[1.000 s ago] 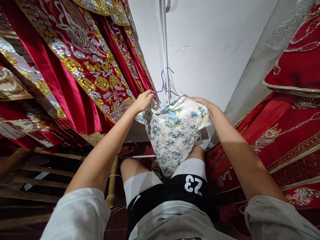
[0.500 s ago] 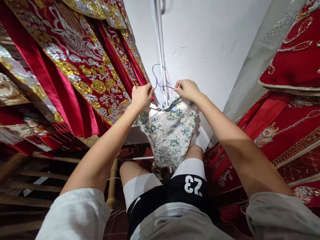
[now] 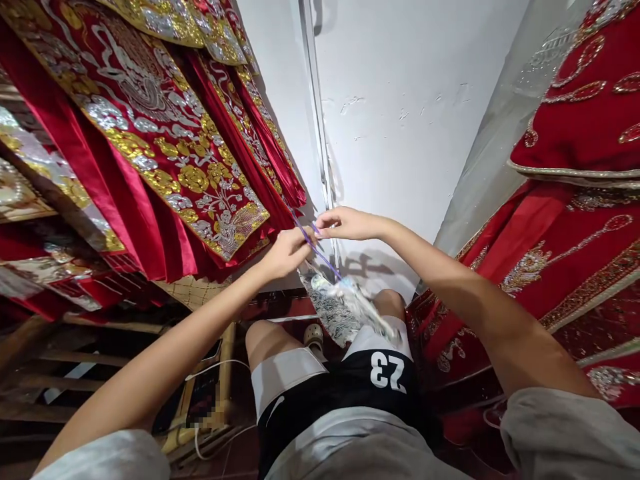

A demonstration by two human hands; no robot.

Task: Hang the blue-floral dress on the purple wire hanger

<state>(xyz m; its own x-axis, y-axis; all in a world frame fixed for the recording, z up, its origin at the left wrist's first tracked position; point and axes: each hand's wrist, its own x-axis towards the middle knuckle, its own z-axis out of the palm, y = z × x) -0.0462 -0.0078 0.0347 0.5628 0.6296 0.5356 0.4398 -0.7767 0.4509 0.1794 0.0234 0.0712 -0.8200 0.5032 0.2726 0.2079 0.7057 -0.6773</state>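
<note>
A thin purple clothes hanger (image 3: 326,262) slants downward between my hands. My left hand (image 3: 289,255) is closed on it near its upper part. My right hand (image 3: 347,223) meets it there, thumb and fingers pinched on a purple piece of the hanger; the fingertips partly hide it. Below, a white garment with a blue-green floral print (image 3: 333,310) hangs turned and bunched, blurred by motion, at the hanger's lower end. It reaches down in front of my knees.
Red garments with gold and silver embroidery (image 3: 195,167) hang at left, and beaded red ones (image 3: 585,133) at right. Ahead stands a white wall (image 3: 395,100) with a metal strip (image 3: 314,100). A bamboo frame (image 3: 227,367) and white cable (image 3: 220,363) are low at left.
Both hands have come down and together; my right hand moved left from the garment's shoulder to beside my left hand. The hanger tilted, and the garment swung from facing me to bunched edge-on.
</note>
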